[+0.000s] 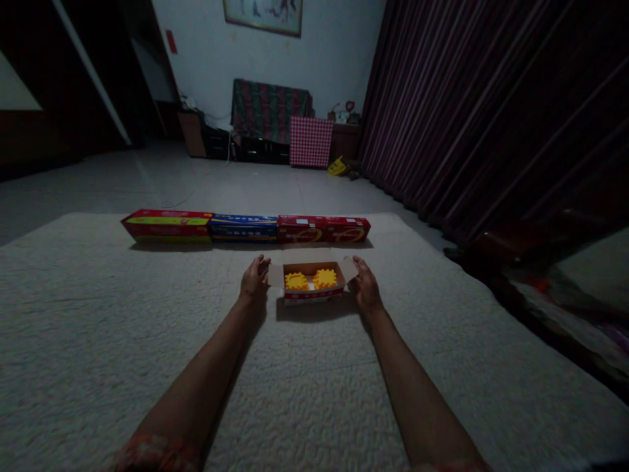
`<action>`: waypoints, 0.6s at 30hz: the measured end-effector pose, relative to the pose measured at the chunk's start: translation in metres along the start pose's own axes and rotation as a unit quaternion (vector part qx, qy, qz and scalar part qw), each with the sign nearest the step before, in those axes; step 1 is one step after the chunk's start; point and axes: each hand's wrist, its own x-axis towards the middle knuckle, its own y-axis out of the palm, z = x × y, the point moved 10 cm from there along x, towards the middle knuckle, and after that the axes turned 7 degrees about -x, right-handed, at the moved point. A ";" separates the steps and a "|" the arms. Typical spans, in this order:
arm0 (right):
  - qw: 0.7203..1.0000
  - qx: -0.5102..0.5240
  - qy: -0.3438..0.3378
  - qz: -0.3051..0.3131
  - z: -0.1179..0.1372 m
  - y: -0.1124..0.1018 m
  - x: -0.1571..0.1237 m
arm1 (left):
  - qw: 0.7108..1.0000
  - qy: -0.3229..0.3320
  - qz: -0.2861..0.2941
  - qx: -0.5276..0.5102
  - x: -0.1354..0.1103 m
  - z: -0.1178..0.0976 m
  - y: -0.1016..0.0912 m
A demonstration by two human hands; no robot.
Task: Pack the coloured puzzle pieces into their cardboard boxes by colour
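Head view: your left grip [253, 280] and right grip [366, 287] are pinching the pale end flaps [276, 276] of an open red-and-white cardboard box [314, 297] sitting on cream quilted cloth [295, 380]; it's probably weighing little, walls offering firmer hold.

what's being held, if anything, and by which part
Apparently the open box, by its end flaps: left hand at one, right hand at the other.
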 end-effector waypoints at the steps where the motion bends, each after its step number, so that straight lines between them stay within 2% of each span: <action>1: 1.000 0.027 0.001 0.003 -0.002 0.003 0.002 | 0.999 -0.020 -0.027 -0.019 -0.003 0.007 -0.006; 3: 0.997 0.067 0.013 0.032 -0.008 0.012 0.004 | 0.999 -0.032 -0.025 -0.026 -0.007 0.013 -0.006; 6: 0.992 0.090 0.028 0.083 -0.016 0.025 0.004 | 0.999 -0.023 0.024 -0.016 -0.012 0.010 0.005; 9: 0.994 0.074 0.003 0.080 -0.016 0.027 0.003 | 0.998 -0.031 0.046 -0.018 -0.014 0.012 0.013; 12: 0.996 0.015 -0.035 0.080 -0.010 0.028 0.000 | 0.997 -0.050 0.061 -0.015 -0.016 0.018 0.022; 15: 0.995 -0.027 -0.022 0.097 -0.014 0.031 -0.002 | 0.997 -0.048 0.062 0.007 -0.019 0.016 0.030; 18: 0.994 -0.044 -0.031 0.090 -0.014 0.031 -0.003 | 0.997 -0.051 0.064 0.005 -0.024 0.012 0.037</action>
